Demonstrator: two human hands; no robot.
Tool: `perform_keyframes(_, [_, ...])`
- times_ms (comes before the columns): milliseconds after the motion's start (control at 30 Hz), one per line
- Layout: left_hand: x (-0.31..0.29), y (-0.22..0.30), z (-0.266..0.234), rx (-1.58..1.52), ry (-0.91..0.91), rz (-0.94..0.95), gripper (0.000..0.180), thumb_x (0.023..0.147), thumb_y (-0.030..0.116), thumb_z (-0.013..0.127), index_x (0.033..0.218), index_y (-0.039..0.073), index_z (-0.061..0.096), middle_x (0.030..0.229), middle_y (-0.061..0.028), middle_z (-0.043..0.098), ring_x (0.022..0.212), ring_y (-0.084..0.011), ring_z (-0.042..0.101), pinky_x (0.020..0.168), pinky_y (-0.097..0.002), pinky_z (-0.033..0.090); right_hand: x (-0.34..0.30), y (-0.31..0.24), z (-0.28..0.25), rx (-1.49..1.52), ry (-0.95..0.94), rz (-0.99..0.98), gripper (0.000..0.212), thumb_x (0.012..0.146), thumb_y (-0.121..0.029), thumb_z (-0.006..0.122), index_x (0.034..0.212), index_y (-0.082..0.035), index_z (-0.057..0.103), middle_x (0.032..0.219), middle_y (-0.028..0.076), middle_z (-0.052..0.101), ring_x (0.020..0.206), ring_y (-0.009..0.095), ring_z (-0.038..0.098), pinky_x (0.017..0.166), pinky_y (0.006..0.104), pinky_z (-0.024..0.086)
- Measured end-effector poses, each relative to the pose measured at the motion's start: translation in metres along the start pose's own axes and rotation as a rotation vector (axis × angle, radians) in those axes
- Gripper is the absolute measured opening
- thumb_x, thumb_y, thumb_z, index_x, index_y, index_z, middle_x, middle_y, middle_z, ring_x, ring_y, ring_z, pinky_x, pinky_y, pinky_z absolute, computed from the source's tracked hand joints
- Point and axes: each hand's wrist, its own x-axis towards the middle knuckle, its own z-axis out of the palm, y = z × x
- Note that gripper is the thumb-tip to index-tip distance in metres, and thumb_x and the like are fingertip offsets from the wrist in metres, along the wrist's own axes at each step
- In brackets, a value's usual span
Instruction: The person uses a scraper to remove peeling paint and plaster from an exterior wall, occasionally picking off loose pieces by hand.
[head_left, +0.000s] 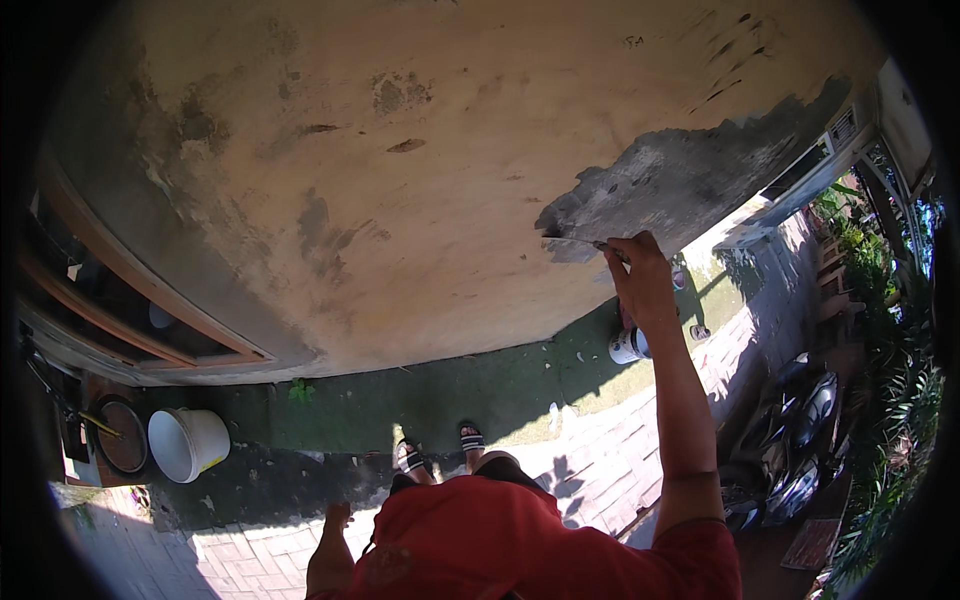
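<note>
My right hand (640,275) is raised against a stained cream wall (400,180) and is shut on a thin metal scraper (580,241). The scraper's blade lies flat on the wall at the left edge of a grey bare patch (690,175) where the paint is gone. My left hand (337,516) hangs low by my side near my red shirt, fingers loosely curled, holding nothing. My feet in black sandals (440,452) stand on paving close to the wall's foot.
A white bucket (188,442) lies tipped at the lower left beside a dark round pan (122,437). A small white paint can (628,346) stands by the wall below my right hand. Parked motorbikes (800,440) and green plants (890,400) fill the right side. A wooden window frame (130,310) is at left.
</note>
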Motion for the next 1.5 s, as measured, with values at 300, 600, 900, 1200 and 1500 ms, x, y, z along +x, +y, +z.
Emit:
perform_keyframes(300, [0.02, 0.049, 0.026, -0.197, 0.231, 0.35, 0.046, 0.095, 0.04, 0.048, 0.093, -0.001, 0.068, 0.078, -0.0152, 0.071, 0.074, -0.0271, 0.072, 0.069, -0.0435, 0.055, -0.01, -0.009, 0.0, 0.012, 0.015, -0.007, 0.017, 0.093, -0.011, 0.065, 0.107, -0.002, 0.068, 0.094, 0.014, 0.06, 0.085, 0.029, 0.064, 0.074, 0.0403, 0.05])
perform_keyframes(600, [-0.012, 0.093, 0.043, 0.139, 0.247, 0.352, 0.052, 0.094, 0.046, 0.045, 0.1, 0.0, 0.069, 0.097, -0.0258, 0.07, 0.098, -0.0429, 0.067, 0.087, -0.0525, 0.051, 0.002, 0.008, -0.023, -0.017, 0.011, -0.119, 0.018, 0.097, -0.011, 0.061, 0.111, -0.002, 0.067, 0.096, 0.012, 0.059, 0.087, 0.027, 0.061, 0.074, 0.0388, 0.049])
perform_keyframes(900, [-0.038, 0.091, 0.041, 0.223, 0.339, 0.345, 0.047, 0.092, 0.042, 0.048, 0.097, 0.0, 0.069, 0.094, -0.0263, 0.069, 0.089, -0.0397, 0.068, 0.083, -0.0517, 0.052, 0.003, 0.039, -0.005, -0.022, -0.073, -0.211, 0.017, 0.096, -0.008, 0.061, 0.11, 0.0, 0.067, 0.097, 0.014, 0.061, 0.092, 0.028, 0.062, 0.079, 0.0383, 0.049])
perform_keyframes(1200, [0.034, 0.027, 0.064, -0.064, 0.214, 0.272, 0.047, 0.092, 0.04, 0.049, 0.106, -0.001, 0.067, 0.104, -0.0288, 0.067, 0.102, -0.0449, 0.065, 0.088, -0.052, 0.051, 0.017, 0.007, 0.005, 0.107, -0.067, -0.174, 0.012, 0.09, -0.009, 0.066, 0.099, -0.001, 0.068, 0.092, 0.014, 0.06, 0.084, 0.031, 0.066, 0.072, 0.0414, 0.052])
perform_keyframes(1500, [0.034, 0.04, 0.057, 0.163, 0.204, 0.446, 0.04, 0.096, 0.034, 0.045, 0.098, -0.001, 0.065, 0.103, -0.0286, 0.066, 0.1, -0.0436, 0.064, 0.086, -0.0524, 0.051, 0.003, -0.001, 0.009, 0.122, 0.006, -0.114, 0.011, 0.089, -0.009, 0.069, 0.098, -0.003, 0.068, 0.09, 0.015, 0.06, 0.083, 0.034, 0.066, 0.071, 0.0423, 0.052])
